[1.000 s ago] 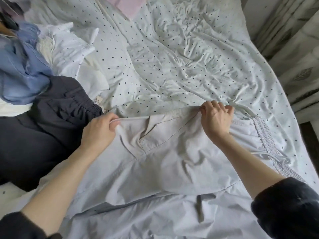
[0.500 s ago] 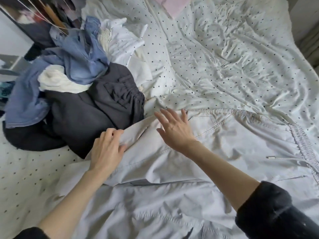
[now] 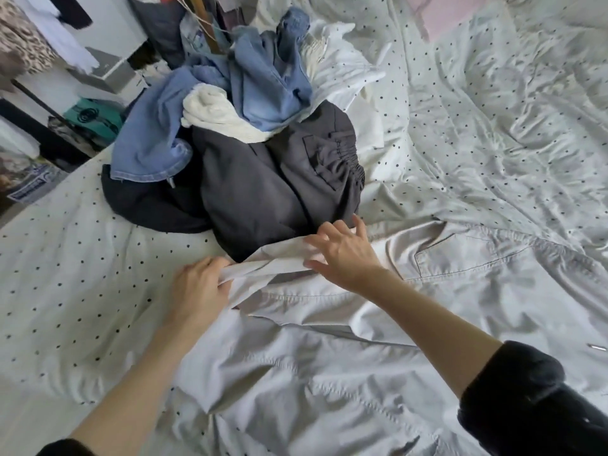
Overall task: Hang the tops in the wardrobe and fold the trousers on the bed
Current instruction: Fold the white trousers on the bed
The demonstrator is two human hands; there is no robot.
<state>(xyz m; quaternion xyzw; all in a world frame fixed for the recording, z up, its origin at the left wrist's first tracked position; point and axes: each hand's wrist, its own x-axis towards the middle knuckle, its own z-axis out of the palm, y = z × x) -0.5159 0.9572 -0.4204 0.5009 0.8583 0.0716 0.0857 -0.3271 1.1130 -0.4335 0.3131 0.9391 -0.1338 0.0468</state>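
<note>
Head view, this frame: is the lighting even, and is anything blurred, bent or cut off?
Head view: soft, even daylight, no glare; a faint shadow under the lifted fold of the pale grey cotton trousers. Wide-angle bending curves the dotted white bedsheet at the edges. The heap of blue, cream and dark grey clothes looks slightly soft; both forearms are cut off by the bottom edge.

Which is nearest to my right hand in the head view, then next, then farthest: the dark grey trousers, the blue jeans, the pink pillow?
1. Dark grey trousers, just beyond the right hand.
2. Blue jeans, atop the pile behind.
3. Pink pillow, far top right.
</note>
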